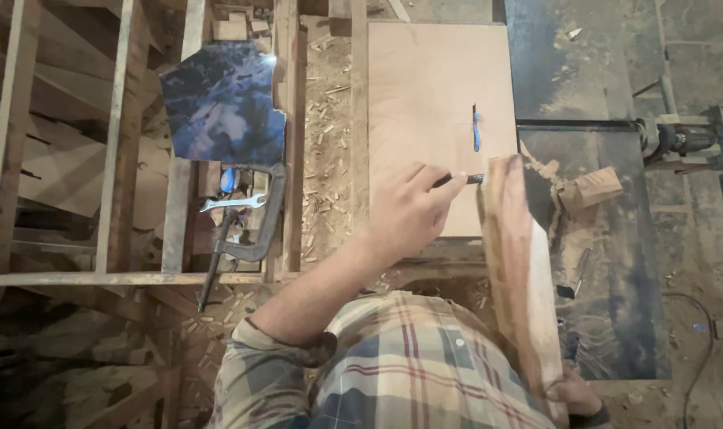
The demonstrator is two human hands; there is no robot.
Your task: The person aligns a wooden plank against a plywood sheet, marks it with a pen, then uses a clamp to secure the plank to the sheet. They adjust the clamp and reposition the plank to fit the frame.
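My left hand (413,210) grips a thin dark pencil (464,179), and its tip touches the far end of a long reddish wooden plank (516,278). The plank stands on edge and runs from the middle of the view down to the bottom right. There my right hand (576,396), with a dark strap at the wrist, holds its near end. A pale plywood sheet (437,95) lies flat under my left hand. A small blue piece (476,131) sits in a dark slot in the sheet, just beyond the pencil tip.
A dark, dusty machine table (607,270) lies to the right, with a wood block (591,191) on it and a motor (679,139) beyond. To the left, a wooden frame (123,159) carries a shiny dark blue sheet (222,103), a wrench (233,203) and a C-clamp (254,238). Wood chips (325,159) litter the gap.
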